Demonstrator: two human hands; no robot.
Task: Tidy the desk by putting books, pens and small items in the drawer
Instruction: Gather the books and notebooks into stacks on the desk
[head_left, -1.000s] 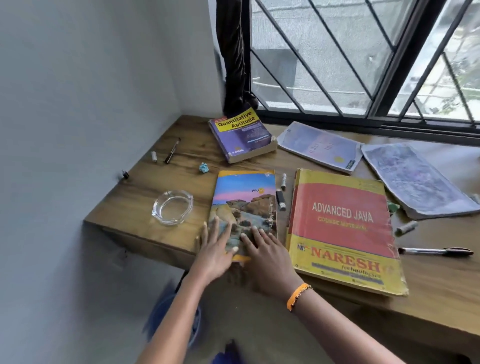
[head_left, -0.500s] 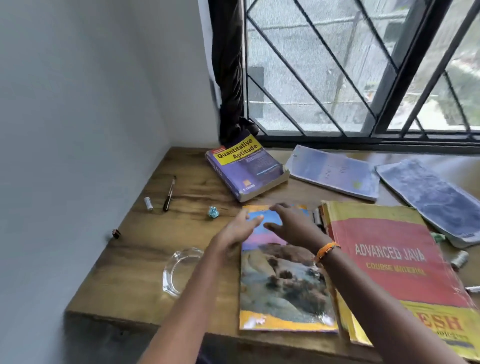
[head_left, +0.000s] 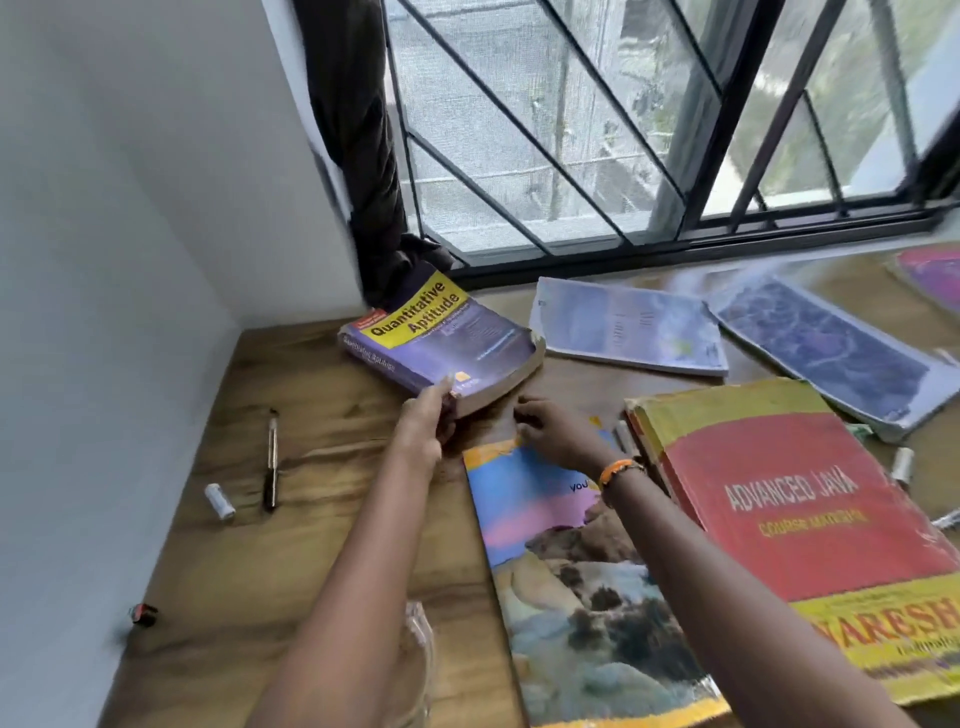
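My left hand (head_left: 428, 415) grips the near corner of the thick Quantitative Aptitude book (head_left: 441, 343), thumb on the cover and fingers curled under the page edge, so that corner seems just off the tabletop (head_left: 322, 519). My right hand (head_left: 550, 431) is a little apart from it, fingers curled and holding nothing, hovering just beside the same corner and above the top of the landscape notebook (head_left: 571, 582).

The book is heavy and soft-backed, and I have it by one corner only. If I lift like this the block will likely sag and slip from my thumb, or the cover will bend. I judge the right hand should get under the open edge first.

Its far end rests against the dark curtain (head_left: 374, 208) by the window, so a hard pull could snag the cloth.

If I drag the book toward me, it may ride over the landscape notebook, shove it into the Advanced Java book (head_left: 810, 519), or roll away the small caps lying between them.

The pen (head_left: 270, 462) and the white cap (head_left: 219, 500) lie well apart to my left, out of harm. No drawer shows, so I cannot tell how far the carry is
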